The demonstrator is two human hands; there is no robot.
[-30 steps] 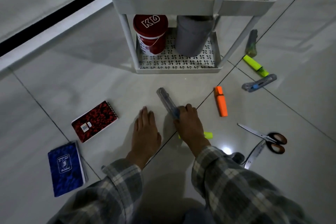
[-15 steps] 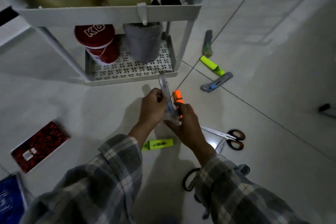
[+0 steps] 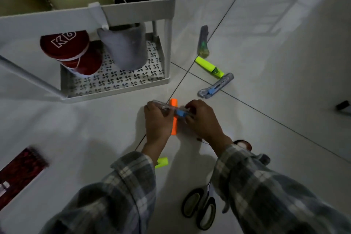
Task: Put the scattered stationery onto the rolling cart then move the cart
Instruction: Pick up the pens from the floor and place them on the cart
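Head view: left hand [image 3: 157,119] and right hand [image 3: 201,118] each pinch an end of a clear cutter [image 3: 171,109], lifted above the orange marker [image 3: 173,118] (on the floor). Next, set it onto the cart [image 3: 133,12].

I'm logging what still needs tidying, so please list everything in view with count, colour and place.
Cart: 1, white, upper left.
Tub: 1, red, cart's bottom shelf.
Container: 1, grey, beside the tub.
Utility knives: 2, clear with blue slider; one held, one on floor right.
Highlighters: orange under the hands; yellow right; yellow near left sleeve.
Glue-like tube: 1, greyish, right of cart.
Notebook: 1, red, lower left.
Scissors: dark handles, bottom.
Hands: left, right, both gripping the knife.
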